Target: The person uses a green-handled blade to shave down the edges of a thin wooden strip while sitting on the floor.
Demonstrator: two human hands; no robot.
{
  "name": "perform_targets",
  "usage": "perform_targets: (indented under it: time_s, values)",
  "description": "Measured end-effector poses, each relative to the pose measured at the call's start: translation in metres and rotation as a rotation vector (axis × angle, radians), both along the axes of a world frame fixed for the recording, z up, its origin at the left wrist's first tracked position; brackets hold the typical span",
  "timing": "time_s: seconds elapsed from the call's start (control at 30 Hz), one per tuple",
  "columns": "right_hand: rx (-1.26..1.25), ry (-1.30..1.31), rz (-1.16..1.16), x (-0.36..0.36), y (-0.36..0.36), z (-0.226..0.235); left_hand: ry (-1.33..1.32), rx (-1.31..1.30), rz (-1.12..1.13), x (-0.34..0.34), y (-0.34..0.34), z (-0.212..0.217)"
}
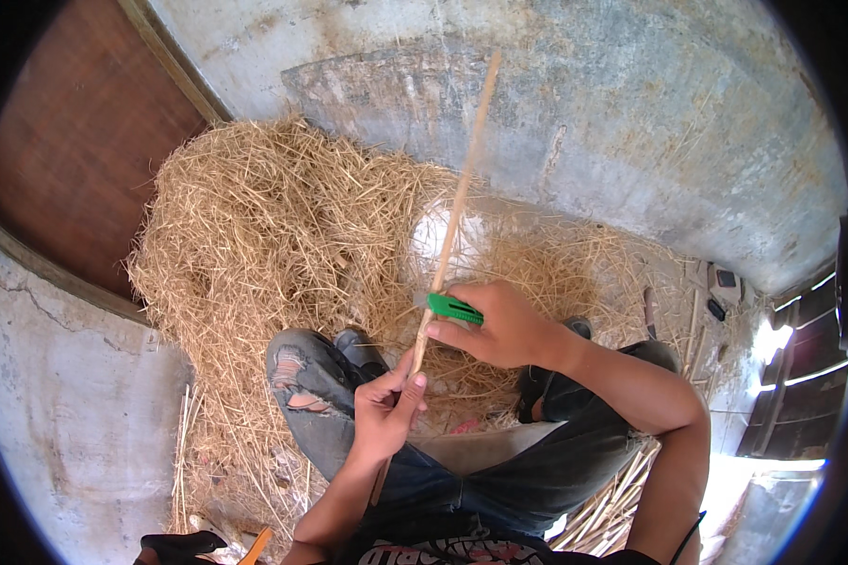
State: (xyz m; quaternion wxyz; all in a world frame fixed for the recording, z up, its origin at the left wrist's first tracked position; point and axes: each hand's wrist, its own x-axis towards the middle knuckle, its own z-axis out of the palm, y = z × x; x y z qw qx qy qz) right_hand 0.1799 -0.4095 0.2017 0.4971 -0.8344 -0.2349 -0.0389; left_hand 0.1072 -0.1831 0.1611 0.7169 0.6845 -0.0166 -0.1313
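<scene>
A long, thin wooden stick (456, 205) slants upward and away from my lap, its far part slightly blurred. My left hand (386, 411) is closed around its lower part, and a bit of the stick shows below the fist beside my wrist. Just above, my right hand (505, 326) grips a green utility knife (455, 309). The knife's blade lies against the stick, and my right thumb touches the stick below it. Whether the blade is cutting in cannot be made out.
A big heap of straw-like shavings (264, 217) lies at the left against a brown door panel (85, 141). Behind it rises a grey wall (631, 122). Several thin sticks (612, 504) lie by my right thigh. Small dark objects (723, 282) rest on the floor at the right.
</scene>
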Motion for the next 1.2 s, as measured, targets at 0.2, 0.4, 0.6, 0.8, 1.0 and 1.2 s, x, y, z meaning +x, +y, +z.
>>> perform_targets:
  time_s: [0.2,0.4,0.6,0.8,1.0,1.2]
  values:
    - [-0.299,-0.150,-0.047,-0.008,-0.001,-0.001,-0.009,0.025,0.039,0.010,-0.001,0.002]
    - [-0.396,-0.167,-0.070,-0.004,0.003,-0.009,0.047,-0.014,0.042,0.006,-0.002,0.007]
    - [-0.508,-0.132,-0.166,0.012,-0.006,-0.019,-0.143,0.169,0.010,0.001,0.012,-0.011]
    - [-0.547,-0.086,-0.282,0.051,-0.026,-0.016,-0.262,0.400,-0.024,-0.013,0.035,0.000]
    - [-0.270,0.038,-1.071,0.126,-0.241,-0.036,-0.263,0.439,-0.187,-0.064,0.076,0.008]
    - [-0.241,0.059,-0.898,0.108,-0.197,-0.043,-0.132,0.236,0.016,-0.043,0.070,-0.014]
